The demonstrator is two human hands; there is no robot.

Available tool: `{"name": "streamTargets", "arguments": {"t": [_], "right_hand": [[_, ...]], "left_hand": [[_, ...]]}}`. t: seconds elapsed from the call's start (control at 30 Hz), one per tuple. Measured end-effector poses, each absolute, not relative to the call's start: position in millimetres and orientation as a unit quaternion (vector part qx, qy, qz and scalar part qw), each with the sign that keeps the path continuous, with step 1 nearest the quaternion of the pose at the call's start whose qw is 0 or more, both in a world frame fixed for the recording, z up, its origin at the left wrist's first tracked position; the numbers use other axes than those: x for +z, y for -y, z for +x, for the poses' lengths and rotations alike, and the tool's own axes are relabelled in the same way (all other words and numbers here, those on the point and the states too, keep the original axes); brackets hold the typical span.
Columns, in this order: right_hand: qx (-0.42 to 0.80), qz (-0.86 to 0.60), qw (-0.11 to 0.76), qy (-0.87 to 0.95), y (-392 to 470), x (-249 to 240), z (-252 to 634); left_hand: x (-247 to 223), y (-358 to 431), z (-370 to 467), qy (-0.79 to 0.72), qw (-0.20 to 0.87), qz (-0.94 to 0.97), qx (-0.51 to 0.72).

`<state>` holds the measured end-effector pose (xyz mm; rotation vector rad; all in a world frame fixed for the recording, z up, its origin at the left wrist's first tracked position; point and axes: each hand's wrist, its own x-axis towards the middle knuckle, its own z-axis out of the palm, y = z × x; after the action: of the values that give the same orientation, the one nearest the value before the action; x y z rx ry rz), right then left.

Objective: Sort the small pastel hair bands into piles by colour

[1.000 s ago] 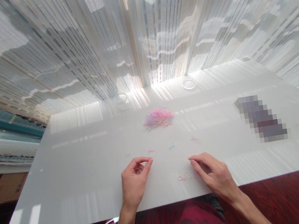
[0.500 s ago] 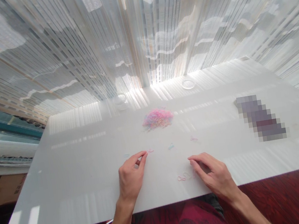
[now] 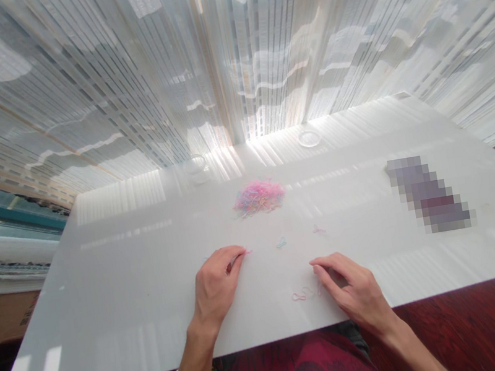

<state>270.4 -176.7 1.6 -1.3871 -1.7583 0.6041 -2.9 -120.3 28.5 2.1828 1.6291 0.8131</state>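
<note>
The left hand [image 3: 216, 284] has slid forward across the white tabletop [image 3: 117, 281] over the last second, its thumb and forefinger now pinched narrow at a pink loop [image 3: 247, 251] that it appears to be picking up. The right hand [image 3: 353, 291] has stayed put, fingers curled flat beside a small cluster of pale loops [image 3: 305, 293] just to its left. Two more single loops lie beyond the hands, one blue [image 3: 281, 243], one pink [image 3: 317, 229]; one heap of loops [image 3: 258, 196] sits farther out.

Likely home room: white table [image 3: 117, 281], sheer curtains [image 3: 227, 57], daylight.
</note>
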Motion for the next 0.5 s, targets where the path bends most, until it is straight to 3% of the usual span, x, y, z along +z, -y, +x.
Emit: {"name": "streamTargets", "arguments": {"t": [0.5], "right_hand": [[0.236, -0.546, 0.401, 0.696, 177.0, 1.1, 270.5]], "left_hand": [[21.3, 124.9, -6.9, -0.595, 0.114, 0.750, 0.267]]}}
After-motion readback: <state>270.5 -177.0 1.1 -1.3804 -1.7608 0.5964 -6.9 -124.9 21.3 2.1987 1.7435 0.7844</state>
